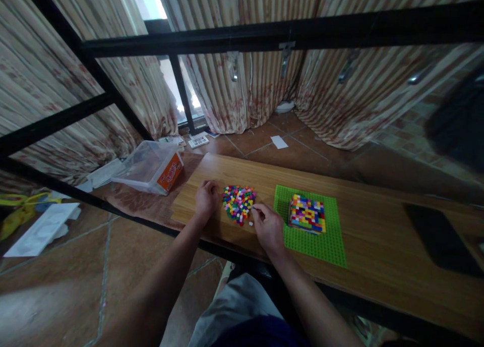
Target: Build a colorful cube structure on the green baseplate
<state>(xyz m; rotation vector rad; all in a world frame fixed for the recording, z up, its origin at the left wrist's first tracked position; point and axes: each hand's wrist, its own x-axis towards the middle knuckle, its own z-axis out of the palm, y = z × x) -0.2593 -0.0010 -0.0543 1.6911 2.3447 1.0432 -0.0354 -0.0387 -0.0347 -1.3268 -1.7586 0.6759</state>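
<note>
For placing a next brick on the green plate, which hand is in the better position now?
Probably the right hand: it is beside the green plate, with its fingertips at the edge of the brick pile. The left hand is on the pile's other side, farther from the plate.

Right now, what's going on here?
A person's right hand pinches at the right edge of a pile of small coloured bricks; whether it grips one is too small to tell. The left hand is curled left of the pile on the wooden table. Further right, a multicoloured brick block stands on a green baseplate.
</note>
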